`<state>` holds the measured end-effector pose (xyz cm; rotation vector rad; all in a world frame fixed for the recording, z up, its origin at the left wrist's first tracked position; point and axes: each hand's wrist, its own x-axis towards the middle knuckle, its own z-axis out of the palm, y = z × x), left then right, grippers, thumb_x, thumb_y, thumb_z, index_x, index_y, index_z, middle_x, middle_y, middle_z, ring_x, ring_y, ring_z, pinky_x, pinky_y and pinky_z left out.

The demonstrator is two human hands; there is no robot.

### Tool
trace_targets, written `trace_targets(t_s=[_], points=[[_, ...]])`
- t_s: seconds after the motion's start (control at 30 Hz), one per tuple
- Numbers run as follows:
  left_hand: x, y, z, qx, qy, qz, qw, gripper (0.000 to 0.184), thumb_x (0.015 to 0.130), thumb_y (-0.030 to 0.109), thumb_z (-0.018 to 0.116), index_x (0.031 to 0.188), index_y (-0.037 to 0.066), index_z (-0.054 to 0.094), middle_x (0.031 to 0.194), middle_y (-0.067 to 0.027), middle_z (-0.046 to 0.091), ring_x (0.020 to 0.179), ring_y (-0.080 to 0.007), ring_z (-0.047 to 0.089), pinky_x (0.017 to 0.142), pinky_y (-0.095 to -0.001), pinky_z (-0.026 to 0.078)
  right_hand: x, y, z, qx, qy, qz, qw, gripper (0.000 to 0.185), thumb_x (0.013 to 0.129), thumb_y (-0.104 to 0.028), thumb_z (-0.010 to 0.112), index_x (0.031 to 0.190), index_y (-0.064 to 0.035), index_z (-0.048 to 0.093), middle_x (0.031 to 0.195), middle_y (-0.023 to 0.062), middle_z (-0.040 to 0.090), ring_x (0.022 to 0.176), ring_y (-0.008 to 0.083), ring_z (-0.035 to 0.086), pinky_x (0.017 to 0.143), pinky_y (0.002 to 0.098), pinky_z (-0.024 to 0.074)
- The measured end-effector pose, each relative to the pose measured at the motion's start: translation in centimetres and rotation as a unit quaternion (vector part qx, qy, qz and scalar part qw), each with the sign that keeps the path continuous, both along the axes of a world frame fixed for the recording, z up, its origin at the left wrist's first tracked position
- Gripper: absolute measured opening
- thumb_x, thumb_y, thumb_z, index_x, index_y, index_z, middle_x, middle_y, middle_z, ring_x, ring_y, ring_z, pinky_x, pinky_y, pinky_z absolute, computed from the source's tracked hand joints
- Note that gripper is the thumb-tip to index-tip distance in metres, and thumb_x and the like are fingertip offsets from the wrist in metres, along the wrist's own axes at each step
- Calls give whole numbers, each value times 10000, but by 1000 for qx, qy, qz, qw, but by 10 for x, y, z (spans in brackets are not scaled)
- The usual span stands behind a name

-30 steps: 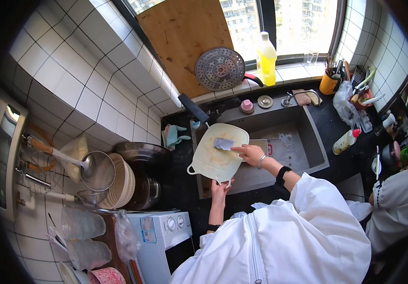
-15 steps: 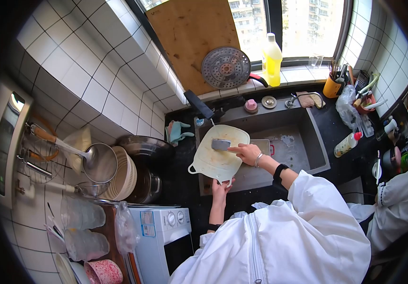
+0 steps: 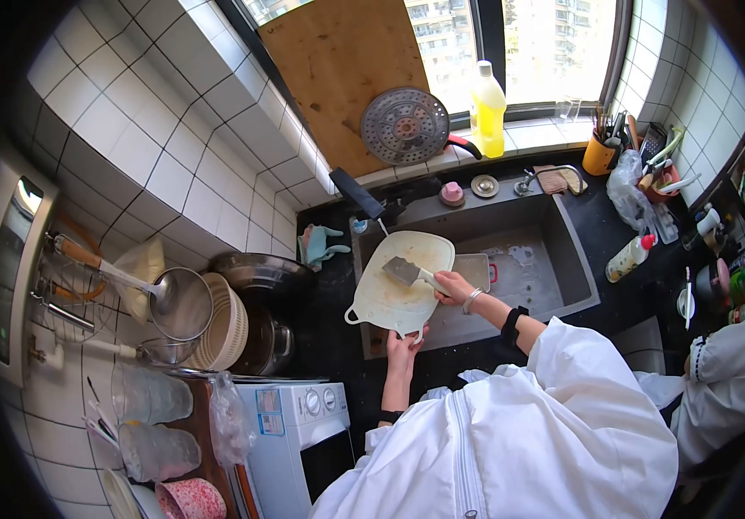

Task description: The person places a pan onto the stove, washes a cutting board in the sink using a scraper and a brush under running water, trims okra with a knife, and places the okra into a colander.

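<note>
Kitchen sink (image 3: 563, 259) at three o'clock | left hand (image 3: 404, 344) grips white board (image 3: 407, 304) at six o'clock | my right hand (image 3: 456, 288) wraps scraper (image 3: 401, 271) | hard pressure might tip board

And here's the left hand (image 3: 403, 344), the nearer of the two, thumb and fingers closed in a grip, the left forearm (image 3: 396, 387) reaching almost straight ahead; farther out, the right hand (image 3: 454, 288) is curled tight (back of it facing up), the right forearm (image 3: 494, 310) slanting in from the right, both hands near but apart
</note>
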<state>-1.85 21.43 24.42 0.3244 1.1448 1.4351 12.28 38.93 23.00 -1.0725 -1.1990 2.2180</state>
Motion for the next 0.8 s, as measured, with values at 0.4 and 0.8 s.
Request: trace_targets(t_s=[0.4, 0.8], points=[[6, 3, 4, 32, -39, 57, 997, 614, 703, -119, 365, 1295, 41, 345, 1160, -166, 566, 981, -282, 635, 742, -292, 530, 56, -25, 12, 355, -504, 45, 786, 542, 908, -514, 382, 849, -88, 711, 825, 219, 658, 828, 391, 634, 768, 470, 496], [10, 8, 0, 24, -34, 89, 995, 456, 807, -61, 346, 1256, 7, 383, 1146, -162, 567, 975, -272, 633, 772, -304, 536, 102, -7, 10, 314, -512, 78, 796, 594, 890, -571, 392, 878, -73, 716, 861, 222, 664, 860, 390, 635, 808, 464, 494]])
